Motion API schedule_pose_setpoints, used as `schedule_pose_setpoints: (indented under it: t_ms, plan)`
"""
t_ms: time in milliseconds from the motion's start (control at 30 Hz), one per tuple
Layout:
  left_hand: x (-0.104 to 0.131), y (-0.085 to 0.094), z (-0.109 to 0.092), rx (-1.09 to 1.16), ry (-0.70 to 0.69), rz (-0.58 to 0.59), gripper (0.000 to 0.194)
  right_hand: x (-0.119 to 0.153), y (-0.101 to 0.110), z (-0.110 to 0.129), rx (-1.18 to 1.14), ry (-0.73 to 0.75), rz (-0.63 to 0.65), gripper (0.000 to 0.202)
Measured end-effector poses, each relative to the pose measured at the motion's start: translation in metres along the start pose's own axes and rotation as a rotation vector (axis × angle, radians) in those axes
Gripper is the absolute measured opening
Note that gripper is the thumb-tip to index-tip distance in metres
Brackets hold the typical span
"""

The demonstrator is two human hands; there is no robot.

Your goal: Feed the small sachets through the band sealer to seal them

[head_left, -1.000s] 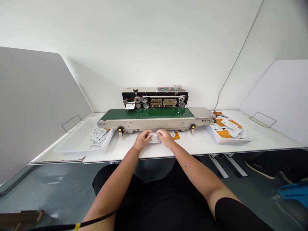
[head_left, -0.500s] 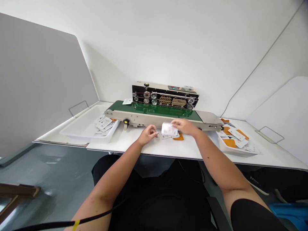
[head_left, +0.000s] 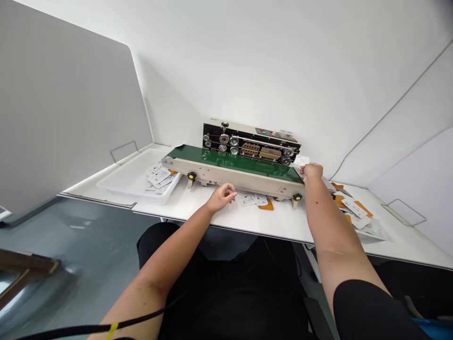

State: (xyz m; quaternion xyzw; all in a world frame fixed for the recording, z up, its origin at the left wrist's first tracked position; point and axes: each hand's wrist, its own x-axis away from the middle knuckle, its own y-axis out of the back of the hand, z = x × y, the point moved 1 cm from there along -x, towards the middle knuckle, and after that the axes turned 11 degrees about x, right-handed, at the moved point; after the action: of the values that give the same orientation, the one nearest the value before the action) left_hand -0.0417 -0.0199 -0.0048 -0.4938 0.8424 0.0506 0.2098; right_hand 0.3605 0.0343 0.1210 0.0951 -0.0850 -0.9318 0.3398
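Note:
At the right end of the band sealing machine point(head_left: 250, 143), my right hand point(head_left: 311, 171) is closed on the lower edge of a small white packet point(head_left: 301, 160), which stands upright beside the rollers. My left hand point(head_left: 221, 197) rests over the table just in front of the conveyor, its fingers loosely curled and apart with nothing visible in them. Right beside its fingertips lie several printed white packets point(head_left: 247, 199) and an orange packet point(head_left: 268, 205). The machine's green belt point(head_left: 226, 162) runs between the two hands and the roller unit.
On the left stands a translucent tray point(head_left: 116, 182) with white packets point(head_left: 158, 175) at its right side. A second tray point(head_left: 370, 238), heaped with orange and white packets point(head_left: 356, 208), is at the right. One white packet point(head_left: 180, 144) lies at the belt's left end. Grey panels flank the table.
My right hand has moved right and away from me, carrying the white packet from above the table to the machine's right end. My left hand has stayed nearly in place. The view has shifted slightly.

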Motion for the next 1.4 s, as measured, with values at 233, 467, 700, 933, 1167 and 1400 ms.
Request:
schedule_pose_setpoints:
  t_ms: [233, 467, 700, 933, 1167, 1400]
  plan:
    - [-0.001, 0.001, 0.004, -0.013, 0.01, 0.01, 0.04, -0.002, -0.035, 0.004, -0.016, -0.199, 0.151, 0.011]
    - [0.0, 0.001, 0.0, -0.03, 0.018, 0.007, 0.04, 0.021, -0.05, 0.012, -0.046, -0.17, 0.282, 0.018]
    - [0.0, 0.003, 0.002, -0.059, 0.017, 0.011, 0.04, 0.057, -0.048, 0.016, 0.016, 0.012, 0.202, 0.025]
    - [0.001, 0.0, -0.002, -0.128, 0.004, 0.013, 0.034, 0.18, -0.024, -0.029, 0.361, 0.856, 0.244, 0.025]
    - [0.002, -0.005, -0.01, -0.243, 0.0, 0.035, 0.032, 0.246, -0.052, -0.101, 0.787, 1.066, 0.703, 0.06]
    - [0.0, -0.001, -0.008, -0.239, -0.023, 0.008, 0.031, 0.291, -0.043, -0.104, 0.662, 1.298, 0.943, 0.069]
